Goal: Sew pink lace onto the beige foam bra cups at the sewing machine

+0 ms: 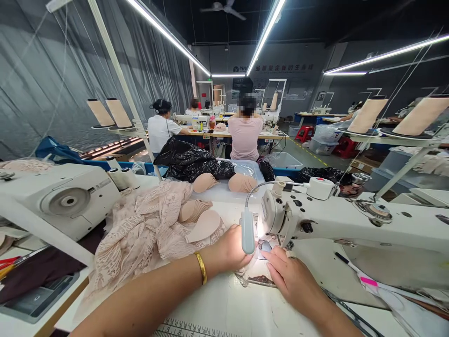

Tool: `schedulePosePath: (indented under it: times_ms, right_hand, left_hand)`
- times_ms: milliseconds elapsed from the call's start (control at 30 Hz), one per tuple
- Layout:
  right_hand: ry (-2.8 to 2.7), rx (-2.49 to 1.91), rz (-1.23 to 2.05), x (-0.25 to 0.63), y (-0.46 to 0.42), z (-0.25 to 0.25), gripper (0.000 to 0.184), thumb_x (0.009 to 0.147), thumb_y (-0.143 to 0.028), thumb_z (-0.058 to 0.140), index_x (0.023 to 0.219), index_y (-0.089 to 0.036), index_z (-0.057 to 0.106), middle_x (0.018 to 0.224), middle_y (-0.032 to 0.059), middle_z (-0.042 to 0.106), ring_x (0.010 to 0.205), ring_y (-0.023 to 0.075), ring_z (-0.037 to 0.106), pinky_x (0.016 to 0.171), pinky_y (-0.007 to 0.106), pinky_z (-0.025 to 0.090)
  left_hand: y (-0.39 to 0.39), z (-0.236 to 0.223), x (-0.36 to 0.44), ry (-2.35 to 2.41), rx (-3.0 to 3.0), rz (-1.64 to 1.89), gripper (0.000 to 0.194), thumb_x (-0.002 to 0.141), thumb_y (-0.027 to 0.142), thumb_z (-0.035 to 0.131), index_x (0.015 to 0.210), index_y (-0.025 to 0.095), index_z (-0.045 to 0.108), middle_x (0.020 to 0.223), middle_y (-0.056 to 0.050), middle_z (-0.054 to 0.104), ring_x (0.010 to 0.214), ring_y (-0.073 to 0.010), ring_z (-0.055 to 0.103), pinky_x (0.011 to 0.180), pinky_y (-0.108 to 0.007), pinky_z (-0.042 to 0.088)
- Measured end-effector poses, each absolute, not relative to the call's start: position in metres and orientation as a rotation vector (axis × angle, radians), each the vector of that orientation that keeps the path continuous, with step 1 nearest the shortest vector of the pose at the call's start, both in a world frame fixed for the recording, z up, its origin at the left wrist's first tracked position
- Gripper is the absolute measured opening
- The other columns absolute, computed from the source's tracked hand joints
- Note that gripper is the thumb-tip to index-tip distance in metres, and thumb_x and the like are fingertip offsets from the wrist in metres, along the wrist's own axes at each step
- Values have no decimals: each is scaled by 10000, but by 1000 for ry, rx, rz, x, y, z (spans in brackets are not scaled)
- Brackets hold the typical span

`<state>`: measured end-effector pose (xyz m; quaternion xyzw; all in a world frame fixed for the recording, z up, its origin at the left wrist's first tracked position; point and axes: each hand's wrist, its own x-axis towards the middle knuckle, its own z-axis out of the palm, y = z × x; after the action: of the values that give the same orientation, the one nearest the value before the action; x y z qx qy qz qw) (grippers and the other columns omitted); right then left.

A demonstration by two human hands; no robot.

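My left hand [234, 247], with a gold bangle on its wrist, is closed beside the needle area of a white sewing machine [336, 213]. A grey gooseneck lamp [248, 231] hides part of its fingers, and what they hold is unclear. A bit of lace [242, 280] shows just below it. My right hand [289, 271] lies low on the machine bed, its index finger stretched toward the lit needle area, a ring on one finger. Left of my hands, a heap of pale pink lace fabric [143, 229] spreads beside a beige teardrop-shaped bra cup [206, 225] and a stack of cups [194, 210].
More beige cups [204, 182] rest on a clear plastic bin behind the table, near black plastic bags [192, 161]. Another machine [66, 201] stands at left. Thread cones [368, 114] sit on stands. A marker [368, 281] lies at right. Two people sit sewing ahead.
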<state>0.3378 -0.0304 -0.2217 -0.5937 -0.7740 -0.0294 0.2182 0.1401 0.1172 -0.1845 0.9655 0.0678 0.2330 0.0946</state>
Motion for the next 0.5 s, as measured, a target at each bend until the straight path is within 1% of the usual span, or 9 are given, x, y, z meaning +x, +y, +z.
schedulePosePath:
  times_ms: [133,200,233,300,367,400,433,467,500]
  right_hand:
    - [-2042,-1537,-3,338,-34,-224,331,1112,-207,374,1153,-225,702,881,49,666,716,220,634,621,344,491]
    - [-1936,-1513,76,332,-38,-223,321,1123,-258,392,1126,-246,712,876,46,685,755,229,650,660,352,512]
    - [-1858,-1525,186,326,-40,-221,308,1132,-303,403,1150,-255,706,878,40,695,759,227,657,669,350,522]
    - [-1630,-1539,545,310,-42,-218,304,1131,-420,441,1285,-272,658,901,27,714,778,225,681,678,340,544]
    - [-1345,-1485,914,291,-43,-215,416,1080,-539,518,1391,-272,591,843,-4,702,750,224,683,662,327,540]
    - [-1228,-1447,1027,282,-43,-213,478,1045,-575,558,1409,-266,575,800,-22,686,731,223,676,661,324,533]
    - [-1135,-1409,1086,273,-43,-211,518,1011,-596,597,1404,-259,579,768,-35,674,721,221,668,674,326,530]
    - [-1058,-1377,1107,265,-43,-210,540,981,-609,636,1387,-255,596,743,-45,660,714,217,658,695,329,529]
    - [-990,-1349,1109,258,-45,-209,555,956,-622,673,1371,-258,618,741,-49,652,718,213,654,726,336,535]
  left_hand:
    - [111,-179,141,276,2743,721,230,1036,114,452,850,185,567,832,-17,609,690,-162,506,699,-303,463]
    - [108,-175,135,270,2719,730,221,1019,91,453,858,188,569,842,-21,635,722,-172,541,725,-302,482]
    - [105,-173,129,253,2711,728,196,1006,93,472,879,188,587,858,-29,654,757,-184,566,745,-308,492]
    - [93,-168,111,234,2662,741,169,1016,115,492,996,185,645,934,-55,699,844,-209,606,791,-320,507]
    - [72,-166,89,244,2545,786,192,1074,228,534,1200,193,674,1107,-104,730,995,-242,633,901,-359,520]
    - [58,-168,78,256,2446,788,255,1087,330,581,1294,208,669,1213,-127,722,1079,-261,630,973,-390,513]
    - [43,-172,68,268,2307,748,375,1060,462,658,1355,230,666,1292,-139,707,1154,-284,622,1039,-423,498]
    - [28,-179,59,284,2131,648,516,997,598,723,1377,252,681,1316,-137,701,1178,-299,622,1064,-434,495]
    - [13,-188,51,278,1901,488,575,962,680,727,1357,262,708,1262,-122,721,1106,-285,653,1020,-410,524]
